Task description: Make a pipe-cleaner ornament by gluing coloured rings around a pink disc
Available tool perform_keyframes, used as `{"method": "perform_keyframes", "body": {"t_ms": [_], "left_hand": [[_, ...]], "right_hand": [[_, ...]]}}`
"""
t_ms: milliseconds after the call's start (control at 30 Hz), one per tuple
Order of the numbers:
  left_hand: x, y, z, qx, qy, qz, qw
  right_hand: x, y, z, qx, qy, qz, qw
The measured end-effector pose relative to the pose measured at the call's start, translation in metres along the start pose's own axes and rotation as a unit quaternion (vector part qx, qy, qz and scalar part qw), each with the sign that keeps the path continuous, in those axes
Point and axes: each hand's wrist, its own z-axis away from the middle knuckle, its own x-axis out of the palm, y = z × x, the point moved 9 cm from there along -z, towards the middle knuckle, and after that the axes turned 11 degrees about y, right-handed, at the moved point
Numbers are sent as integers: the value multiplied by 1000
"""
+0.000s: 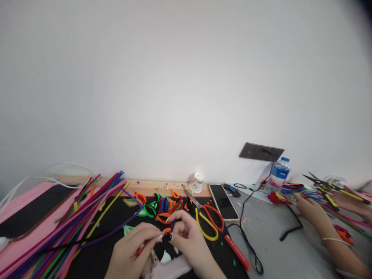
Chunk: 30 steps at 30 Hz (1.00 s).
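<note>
My left hand (132,248) and my right hand (188,240) meet over a black mat (116,217), fingers pinched together on a small orange pipe-cleaner piece (166,230). Just beyond lies a pile of bent pipe-cleaner loops (159,205) in orange, green, blue and red. A white object (171,267) sits under my hands, partly hidden.
Long pipe cleaners (72,224) fan across the left. Scissors with red and yellow handles (207,219), a phone (223,201), a small white jar (197,183), a black cable (247,236) and a water bottle (279,172) lie right. Another person's hands (312,211) work with scissors (325,182) at far right.
</note>
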Motion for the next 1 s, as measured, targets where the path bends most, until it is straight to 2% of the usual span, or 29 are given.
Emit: {"method": "perform_keyframes", "body": {"t_ms": [100,200,267,333,433,633,800,1000], "left_hand": [[-1,-14,-2,-128,35,46,990],[0,-35,5,-279,72,114,951],[3,-45,10,-351,88,150,920],[6,-49,13,-388,94,177,900],[11,-51,14,-400,82,194,892],[12,-49,12,-353,55,159,920],[16,-51,14,-352,51,212,910],[16,-36,10,-271,29,226,935]], "right_hand": [[-10,-12,-1,-69,54,35,995],[-18,-24,2,-131,110,101,980],[-15,-23,3,-136,109,140,975],[-10,-18,4,-122,90,160,975],[-5,-12,4,-108,73,149,980],[-6,-5,4,-79,77,109,988],[-4,-5,3,-67,66,69,993],[-7,-4,2,-69,74,75,992]]}}
